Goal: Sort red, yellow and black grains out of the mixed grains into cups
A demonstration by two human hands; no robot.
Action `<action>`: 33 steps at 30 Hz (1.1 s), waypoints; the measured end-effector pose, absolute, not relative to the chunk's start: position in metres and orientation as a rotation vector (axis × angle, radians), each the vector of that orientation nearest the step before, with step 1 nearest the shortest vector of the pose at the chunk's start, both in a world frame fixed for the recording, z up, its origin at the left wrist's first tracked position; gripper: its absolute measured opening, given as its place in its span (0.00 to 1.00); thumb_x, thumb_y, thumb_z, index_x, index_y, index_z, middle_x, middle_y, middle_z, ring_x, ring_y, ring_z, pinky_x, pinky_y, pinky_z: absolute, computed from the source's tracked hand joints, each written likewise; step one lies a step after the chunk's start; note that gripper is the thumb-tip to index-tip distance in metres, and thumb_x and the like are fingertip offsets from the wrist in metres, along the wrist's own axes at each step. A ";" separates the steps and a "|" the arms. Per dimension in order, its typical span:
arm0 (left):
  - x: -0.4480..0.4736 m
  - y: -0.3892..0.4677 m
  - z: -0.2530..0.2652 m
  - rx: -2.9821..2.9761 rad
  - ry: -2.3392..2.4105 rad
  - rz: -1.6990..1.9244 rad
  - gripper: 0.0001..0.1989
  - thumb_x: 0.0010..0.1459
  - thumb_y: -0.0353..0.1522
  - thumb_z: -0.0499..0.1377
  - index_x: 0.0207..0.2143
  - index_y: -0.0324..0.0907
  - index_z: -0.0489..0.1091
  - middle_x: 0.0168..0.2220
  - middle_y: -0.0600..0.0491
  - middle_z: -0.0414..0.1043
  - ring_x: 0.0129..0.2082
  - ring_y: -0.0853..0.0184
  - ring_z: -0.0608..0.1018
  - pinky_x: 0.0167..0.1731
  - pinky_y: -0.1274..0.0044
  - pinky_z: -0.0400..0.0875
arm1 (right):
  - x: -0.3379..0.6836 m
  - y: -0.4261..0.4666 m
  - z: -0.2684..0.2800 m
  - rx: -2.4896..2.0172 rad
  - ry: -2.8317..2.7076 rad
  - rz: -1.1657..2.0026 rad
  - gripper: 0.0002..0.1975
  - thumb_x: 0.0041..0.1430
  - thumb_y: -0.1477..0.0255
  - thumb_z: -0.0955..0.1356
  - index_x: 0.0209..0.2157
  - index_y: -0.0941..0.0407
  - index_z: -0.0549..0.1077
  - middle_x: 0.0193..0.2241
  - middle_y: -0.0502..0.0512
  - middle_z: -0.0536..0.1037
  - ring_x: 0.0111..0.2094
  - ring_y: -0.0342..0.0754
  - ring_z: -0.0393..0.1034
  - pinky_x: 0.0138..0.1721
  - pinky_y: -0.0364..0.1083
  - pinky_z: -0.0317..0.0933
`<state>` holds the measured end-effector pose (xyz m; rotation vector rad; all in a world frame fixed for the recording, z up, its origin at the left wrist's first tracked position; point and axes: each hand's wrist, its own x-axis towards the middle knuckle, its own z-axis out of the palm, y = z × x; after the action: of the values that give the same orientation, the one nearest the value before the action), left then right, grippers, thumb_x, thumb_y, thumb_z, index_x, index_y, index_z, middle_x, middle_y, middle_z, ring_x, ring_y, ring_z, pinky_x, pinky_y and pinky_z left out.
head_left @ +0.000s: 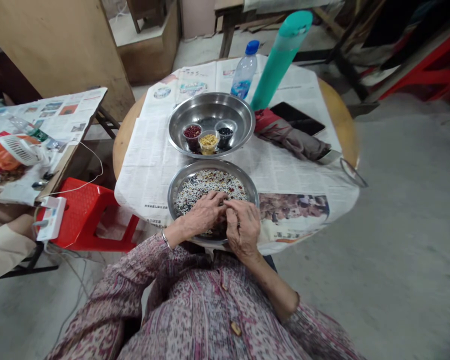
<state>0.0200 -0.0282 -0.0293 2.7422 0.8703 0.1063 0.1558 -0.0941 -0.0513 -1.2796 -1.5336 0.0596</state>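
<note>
Head view, nearest first: a patterned, knitted-looking coat [206, 310] in pinks and greys, with two buttons [236, 328] down its front, and a slim, shiny bracelet [166, 240] round the left wrist. Next, two bare, wrinkled hands. Left grip [207, 212] narrow, palm down, fingers bent low over the mix; right grip [244, 226] narrow too, thumb and fingers drawn close, tips right by those of the left. Cannot tell anything held there, the fingertips being too crowded together. Beneath both, one near basin [252, 192] of polished steel, round and shallow, with loose grains [212, 181] across its floor: mostly white, speckled with black, red and yellow, too many to count. Off to the left, one red plastic stool [86, 215], with one white power strip [51, 218] at its left edge. Just beyond the near basin, one far basin [213, 102], likewise round, smooth steel. Inside, three small clear cups [209, 150] close together: one of dark red beans [192, 131], one of yellow kernels [208, 139], one of black beans [225, 131]. To the right, one soft grey and red cloth bundle [288, 136] beside one flat black tablet [300, 118]. Behind, two bottles: one clear bottle [244, 72] with a blue cap [252, 47], one tall, smooth teal bottle [275, 65]. Under everything from the near basin back, creased newspaper [142, 160] over a rounded wooden surface [339, 117].
</note>
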 end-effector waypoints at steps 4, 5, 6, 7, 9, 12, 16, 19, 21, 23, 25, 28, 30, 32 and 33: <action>0.020 -0.024 -0.026 2.684 0.917 0.129 0.13 0.68 0.24 0.49 0.49 0.37 0.69 0.52 0.44 0.66 0.54 0.60 0.69 0.55 0.67 0.70 | 0.156 -0.094 -0.050 -1.282 -1.538 0.064 0.11 0.67 0.75 0.63 0.46 0.53 0.74 0.41 0.56 0.80 0.44 0.50 0.72 0.49 0.52 0.64; 0.019 -0.023 -0.025 2.670 0.948 0.140 0.14 0.67 0.22 0.48 0.49 0.38 0.69 0.51 0.45 0.67 0.53 0.60 0.69 0.54 0.67 0.70 | 0.156 -0.094 -0.050 -1.284 -1.539 0.066 0.11 0.67 0.75 0.63 0.46 0.53 0.74 0.41 0.56 0.80 0.44 0.50 0.72 0.50 0.52 0.64; 0.017 -0.022 -0.023 2.656 0.984 0.146 0.15 0.66 0.21 0.47 0.49 0.38 0.69 0.49 0.45 0.68 0.51 0.61 0.70 0.54 0.67 0.71 | 0.156 -0.094 -0.050 -1.285 -1.540 0.066 0.11 0.67 0.75 0.63 0.46 0.53 0.74 0.41 0.56 0.80 0.44 0.50 0.72 0.50 0.52 0.64; 0.014 -0.021 -0.021 2.640 1.021 0.146 0.16 0.65 0.19 0.47 0.48 0.38 0.68 0.48 0.46 0.68 0.50 0.61 0.71 0.53 0.67 0.71 | 0.156 -0.094 -0.050 -1.285 -1.540 0.065 0.11 0.66 0.75 0.63 0.46 0.53 0.74 0.41 0.56 0.80 0.45 0.51 0.72 0.50 0.52 0.64; 0.009 -0.018 -0.018 2.611 1.078 0.137 0.19 0.62 0.17 0.46 0.48 0.39 0.68 0.45 0.48 0.69 0.49 0.62 0.71 0.53 0.68 0.71 | 0.156 -0.094 -0.050 -1.283 -1.538 0.063 0.11 0.66 0.75 0.63 0.47 0.53 0.74 0.41 0.56 0.80 0.45 0.51 0.73 0.50 0.53 0.63; 0.001 -0.017 -0.013 2.605 1.106 0.119 0.21 0.59 0.15 0.47 0.50 0.39 0.68 0.46 0.48 0.70 0.50 0.63 0.71 0.53 0.69 0.71 | 0.156 -0.094 -0.051 -1.286 -1.531 0.064 0.12 0.66 0.75 0.63 0.47 0.53 0.74 0.41 0.56 0.80 0.45 0.51 0.73 0.50 0.53 0.63; -0.006 -0.025 -0.008 2.658 1.033 0.092 0.18 0.62 0.20 0.50 0.52 0.40 0.69 0.52 0.47 0.70 0.53 0.60 0.69 0.55 0.66 0.69 | 0.156 -0.095 -0.051 -1.294 -1.534 0.078 0.12 0.66 0.74 0.62 0.47 0.53 0.74 0.41 0.56 0.80 0.45 0.51 0.73 0.50 0.53 0.63; -0.010 -0.036 -0.007 2.674 0.938 0.097 0.17 0.65 0.30 0.56 0.56 0.42 0.66 0.59 0.46 0.65 0.59 0.57 0.66 0.57 0.63 0.68 | 0.156 -0.095 -0.051 -1.297 -1.542 0.080 0.12 0.66 0.74 0.62 0.47 0.52 0.74 0.42 0.56 0.80 0.45 0.51 0.73 0.50 0.54 0.64; -0.010 -0.042 -0.008 2.687 0.878 0.088 0.20 0.65 0.34 0.59 0.59 0.43 0.64 0.61 0.46 0.63 0.61 0.56 0.65 0.58 0.62 0.67 | 0.156 -0.095 -0.052 -1.291 -1.542 0.087 0.12 0.66 0.74 0.62 0.47 0.52 0.74 0.42 0.56 0.80 0.46 0.52 0.72 0.51 0.54 0.63; -0.008 -0.044 -0.010 2.715 0.834 0.078 0.20 0.66 0.35 0.58 0.59 0.44 0.64 0.61 0.46 0.62 0.60 0.56 0.65 0.58 0.63 0.67 | 0.156 -0.096 -0.052 -1.286 -1.542 0.090 0.12 0.66 0.74 0.63 0.48 0.52 0.74 0.42 0.56 0.80 0.47 0.52 0.72 0.52 0.54 0.63; -0.003 -0.044 -0.014 2.749 0.817 0.063 0.18 0.66 0.32 0.56 0.57 0.43 0.66 0.59 0.46 0.63 0.59 0.57 0.66 0.58 0.64 0.67 | 0.156 -0.096 -0.052 -1.287 -1.545 0.080 0.12 0.66 0.74 0.63 0.48 0.52 0.74 0.42 0.56 0.80 0.46 0.52 0.72 0.51 0.54 0.63; 0.006 -0.040 -0.019 2.765 0.820 0.031 0.16 0.65 0.25 0.53 0.54 0.40 0.68 0.55 0.45 0.65 0.55 0.59 0.68 0.58 0.67 0.67 | 0.156 -0.095 -0.052 -1.289 -1.554 0.062 0.11 0.66 0.75 0.63 0.47 0.53 0.74 0.42 0.57 0.80 0.46 0.52 0.72 0.50 0.54 0.64; 0.010 -0.035 -0.019 2.742 0.858 0.033 0.16 0.64 0.22 0.51 0.53 0.38 0.67 0.52 0.45 0.66 0.53 0.60 0.69 0.57 0.68 0.68 | 0.156 -0.095 -0.051 -1.289 -1.557 0.053 0.11 0.66 0.75 0.63 0.46 0.54 0.74 0.41 0.57 0.80 0.45 0.51 0.72 0.50 0.53 0.64; 0.011 -0.029 -0.017 2.700 0.929 0.040 0.16 0.64 0.20 0.50 0.51 0.37 0.68 0.49 0.45 0.68 0.52 0.60 0.70 0.56 0.68 0.69 | 0.156 -0.094 -0.050 -1.287 -1.555 0.049 0.11 0.66 0.76 0.63 0.46 0.54 0.74 0.41 0.56 0.80 0.44 0.51 0.73 0.49 0.53 0.64; 0.010 -0.027 -0.015 2.674 0.973 0.050 0.16 0.63 0.19 0.49 0.50 0.37 0.68 0.47 0.46 0.68 0.51 0.61 0.71 0.56 0.68 0.70 | 0.156 -0.094 -0.049 -1.285 -1.556 0.050 0.11 0.66 0.76 0.63 0.46 0.53 0.74 0.40 0.56 0.80 0.44 0.50 0.73 0.49 0.52 0.64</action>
<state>0.0097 -0.0266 -0.0155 2.6740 0.9728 0.0500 0.1563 -0.0943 -0.0494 -1.2847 -1.5558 0.0500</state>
